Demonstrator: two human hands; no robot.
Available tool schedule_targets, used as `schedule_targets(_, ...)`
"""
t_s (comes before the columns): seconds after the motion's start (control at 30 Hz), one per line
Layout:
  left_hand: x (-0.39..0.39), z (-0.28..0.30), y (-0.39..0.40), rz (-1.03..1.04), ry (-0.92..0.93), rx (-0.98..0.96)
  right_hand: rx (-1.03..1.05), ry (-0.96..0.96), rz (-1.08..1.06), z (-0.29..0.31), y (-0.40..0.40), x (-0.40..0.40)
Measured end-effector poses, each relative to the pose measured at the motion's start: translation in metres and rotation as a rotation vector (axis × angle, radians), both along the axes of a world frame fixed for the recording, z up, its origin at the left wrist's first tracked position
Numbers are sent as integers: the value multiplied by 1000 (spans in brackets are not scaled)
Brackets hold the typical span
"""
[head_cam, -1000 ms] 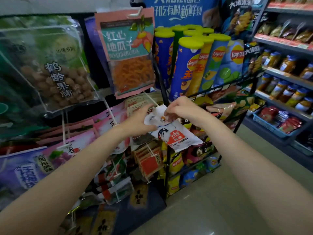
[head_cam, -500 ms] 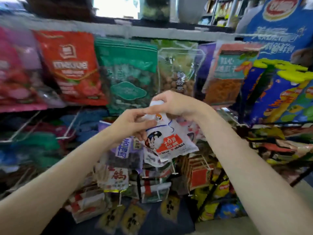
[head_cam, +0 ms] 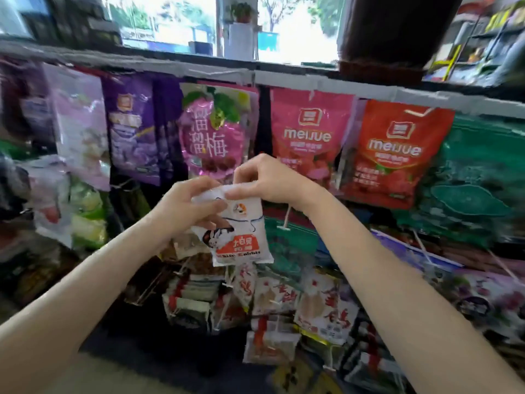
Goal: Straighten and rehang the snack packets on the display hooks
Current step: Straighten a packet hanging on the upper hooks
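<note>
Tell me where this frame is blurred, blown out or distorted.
Head view: the window behind is overexposed to near white; motion blur smears the edges, worst on the green packet at right and the packets at left; the white packet and both hands stay fairly sharp; wide-angle bending bows the top rail.

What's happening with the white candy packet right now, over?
Left hand and right hand both pinch the white candy packet at its top. Packet off any hook, held before the hanging bags. Nothing in the way.
</note>
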State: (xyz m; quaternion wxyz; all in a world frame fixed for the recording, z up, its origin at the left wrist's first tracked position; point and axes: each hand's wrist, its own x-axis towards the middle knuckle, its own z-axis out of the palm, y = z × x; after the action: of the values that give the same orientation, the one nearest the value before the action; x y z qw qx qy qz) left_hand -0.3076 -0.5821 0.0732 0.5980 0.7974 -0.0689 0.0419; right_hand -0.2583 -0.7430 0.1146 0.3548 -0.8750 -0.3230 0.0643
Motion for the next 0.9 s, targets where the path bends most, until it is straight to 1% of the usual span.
schedule_targets(0.07,5,-2,38,71,-30,12,-30,-36,30,1,45,10)
schedule_targets(0.13,14,-5,72,88,-24,-9,-46,-82,52,1,82,20)
schedule_targets(0.2,27,-4,104,67,-14,-32,-55,-121,65,0,112,31)
schedule_targets(0.3,53,4,151,-5,-40,-56,-13,-162,96,6,155,53)
schedule_targets(0.43,92,14,209,-61,-239,63,46,-240,126,30,224,89)
schedule_targets(0.47,102,17,227,-38,-307,99,69,-250,135,38,245,98)
schedule_targets(0.57,131,28,297,115,-476,260,97,-318,147,55,320,128)
schedule_targets(0.67,152,36,377,200,-503,296,70,-379,199,64,400,149)
schedule_targets(0.73,166,40,429,211,-533,338,35,-407,208,66,445,163)
schedule_targets(0.83,192,44,500,164,-560,420,33,-354,183,65,504,182)
schedule_targets(0.9,210,43,543,98,-538,403,24,-295,154,62,539,191)
